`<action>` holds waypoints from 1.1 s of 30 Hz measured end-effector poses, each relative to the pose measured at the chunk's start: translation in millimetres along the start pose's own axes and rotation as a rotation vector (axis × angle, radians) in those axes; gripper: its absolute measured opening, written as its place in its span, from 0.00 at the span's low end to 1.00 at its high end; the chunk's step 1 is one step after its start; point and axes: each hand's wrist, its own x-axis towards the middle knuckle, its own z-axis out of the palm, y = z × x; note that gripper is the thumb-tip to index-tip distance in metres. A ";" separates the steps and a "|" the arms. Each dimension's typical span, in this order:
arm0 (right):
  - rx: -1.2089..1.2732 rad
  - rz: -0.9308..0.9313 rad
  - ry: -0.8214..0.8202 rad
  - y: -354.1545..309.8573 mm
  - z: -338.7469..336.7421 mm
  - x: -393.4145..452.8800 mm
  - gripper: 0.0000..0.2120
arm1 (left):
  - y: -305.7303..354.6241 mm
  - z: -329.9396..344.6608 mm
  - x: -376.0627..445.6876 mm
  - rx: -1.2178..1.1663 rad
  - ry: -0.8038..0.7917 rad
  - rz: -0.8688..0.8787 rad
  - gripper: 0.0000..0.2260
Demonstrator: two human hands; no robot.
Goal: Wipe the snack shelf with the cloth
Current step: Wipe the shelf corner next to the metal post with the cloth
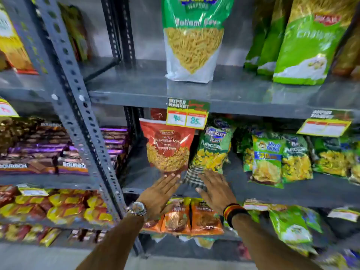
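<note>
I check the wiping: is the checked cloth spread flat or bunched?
Bunched: the checked cloth shows rumpled folds under the right hand.

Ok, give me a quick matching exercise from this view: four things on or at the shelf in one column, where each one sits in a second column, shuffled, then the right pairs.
Things:
1. checked cloth
2. red Navratan Mix pouch
3. price tag reading 85
4. wristwatch

Places:
A. hanging from the front edge of the shelf above
B. on the left wrist
C. under the right hand's fingers on the shelf board
D. standing just beyond the left hand's fingertips

Pairs: 1-C, 2-D, 3-A, 4-B

The left hand and right hand are both flat and open.
</note>
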 end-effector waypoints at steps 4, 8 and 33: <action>-0.047 0.068 0.080 -5.6 36.4 -1.8 0.27 | -16.5 25.2 3.9 -0.012 -0.010 0.044 0.27; -0.037 0.096 0.213 -5.1 37.1 1.9 0.25 | -27.9 39.8 7.2 -0.082 -0.016 0.081 0.27; 0.526 -0.171 0.255 -17.9 -72.1 -85.0 0.18 | 39.3 -78.3 -20.1 -0.075 0.147 -0.039 0.25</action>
